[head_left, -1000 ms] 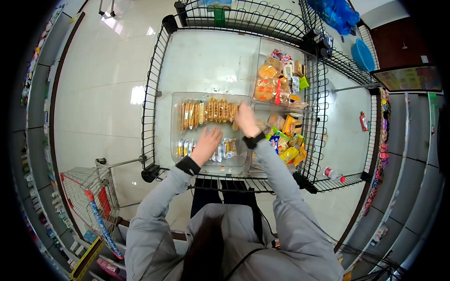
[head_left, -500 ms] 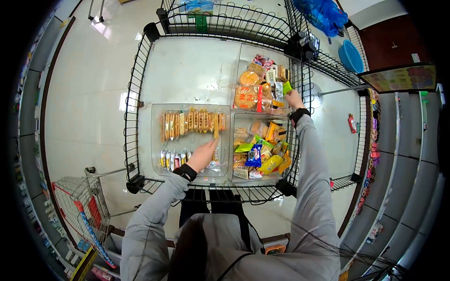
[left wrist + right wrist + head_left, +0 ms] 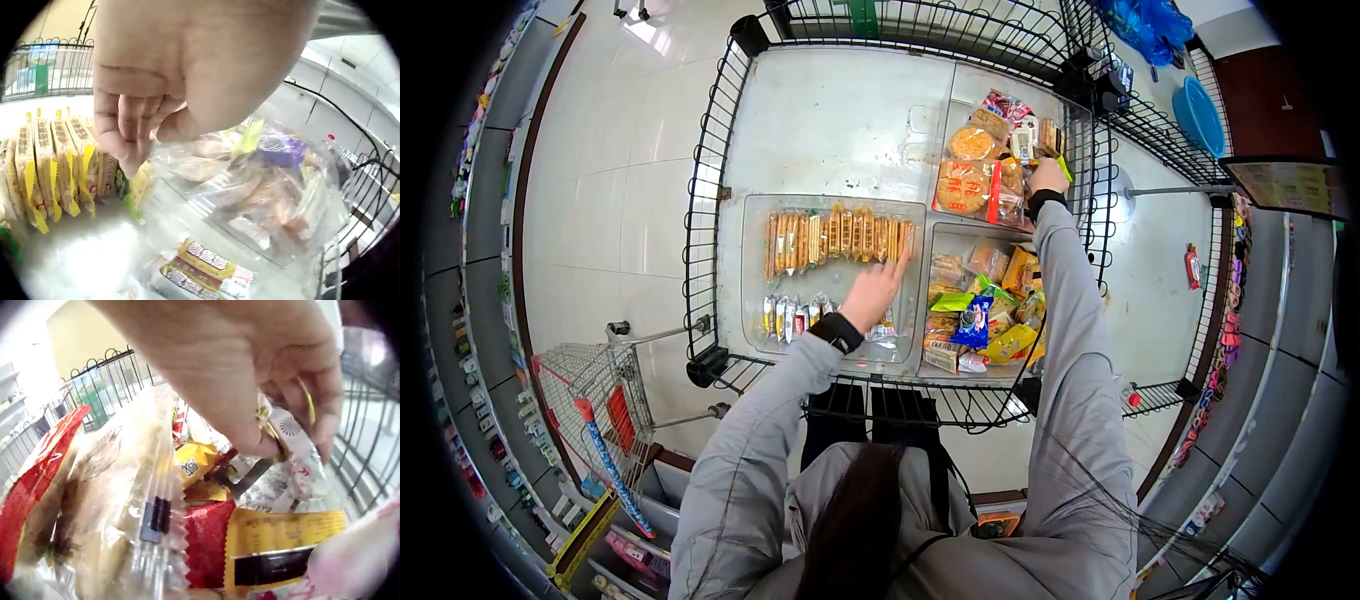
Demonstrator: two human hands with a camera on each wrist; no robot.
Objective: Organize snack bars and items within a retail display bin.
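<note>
In the head view, my left hand [image 3: 872, 297] reaches into a clear bin [image 3: 825, 284], its fingertips at the right end of a row of upright wrapped biscuits [image 3: 840, 235]. The left wrist view shows those fingertips right beside the last packets, a yellow-green wrapper [image 3: 139, 190] below them. Silver-wrapped snacks [image 3: 795, 315] line the bin's near side. My right hand [image 3: 1048, 178] is over the upper right bin, at its right side. In the right wrist view its thumb and fingers pinch a white patterned snack packet [image 3: 294, 440], fingertips partly hidden.
Large round crackers in clear bags [image 3: 965, 185] fill the upper right bin's left side. The lower right bin holds mixed packets, among them a blue one [image 3: 971, 322]. Black wire rails [image 3: 700, 220] surround the display table [image 3: 830, 110]. A shopping cart [image 3: 595, 390] stands at left.
My right hand has moved from the biscuit row's right end to the upper right bin and taken hold of a packet there. The left hand has shifted to the row's right end.
</note>
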